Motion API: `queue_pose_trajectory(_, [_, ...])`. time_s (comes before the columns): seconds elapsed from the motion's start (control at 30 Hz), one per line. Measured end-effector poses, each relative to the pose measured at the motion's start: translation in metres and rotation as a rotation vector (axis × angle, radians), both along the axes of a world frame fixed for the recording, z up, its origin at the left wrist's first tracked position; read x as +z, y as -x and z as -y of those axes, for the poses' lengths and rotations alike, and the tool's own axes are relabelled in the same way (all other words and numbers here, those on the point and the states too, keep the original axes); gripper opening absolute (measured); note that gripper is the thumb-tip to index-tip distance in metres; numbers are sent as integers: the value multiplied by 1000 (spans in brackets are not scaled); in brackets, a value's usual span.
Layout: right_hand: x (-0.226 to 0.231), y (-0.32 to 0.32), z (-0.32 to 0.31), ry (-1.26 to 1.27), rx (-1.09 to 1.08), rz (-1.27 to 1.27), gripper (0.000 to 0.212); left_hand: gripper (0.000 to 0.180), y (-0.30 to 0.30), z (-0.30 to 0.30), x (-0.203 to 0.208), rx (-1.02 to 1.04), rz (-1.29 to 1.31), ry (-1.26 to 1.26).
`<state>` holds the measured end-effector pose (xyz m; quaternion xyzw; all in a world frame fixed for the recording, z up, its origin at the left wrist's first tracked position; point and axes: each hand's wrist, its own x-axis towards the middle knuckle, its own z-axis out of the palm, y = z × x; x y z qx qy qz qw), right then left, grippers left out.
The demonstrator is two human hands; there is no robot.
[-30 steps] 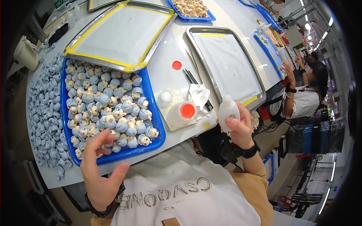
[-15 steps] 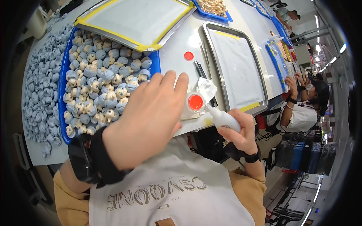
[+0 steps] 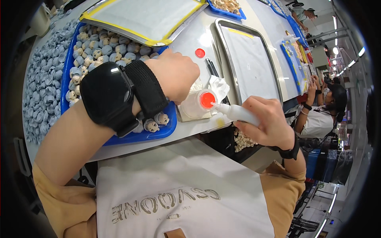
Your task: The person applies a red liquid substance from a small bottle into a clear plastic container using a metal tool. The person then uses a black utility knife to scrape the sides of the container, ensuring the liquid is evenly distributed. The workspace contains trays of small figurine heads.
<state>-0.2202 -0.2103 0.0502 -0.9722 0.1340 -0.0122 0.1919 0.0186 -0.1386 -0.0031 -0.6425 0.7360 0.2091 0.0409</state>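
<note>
Aslant, a smooth, tapered bottle [image 3: 239, 114]

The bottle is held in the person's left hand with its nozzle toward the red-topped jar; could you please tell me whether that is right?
Not quite: the head view shows the bottle in the right hand, not the left hand. Its nozzle is indeed toward the red-topped jar.
</note>
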Motion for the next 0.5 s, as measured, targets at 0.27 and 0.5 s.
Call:
queue_pose_trajectory(0.27, [45, -36, 2, 340, 279, -260, 22, 54, 1, 10, -4, -39, 61, -53])
queue_pose_trajectory(0.5, [54, -46, -3, 448, 369, -363, 28, 56, -2, 19, -5, 38, -25, -133])
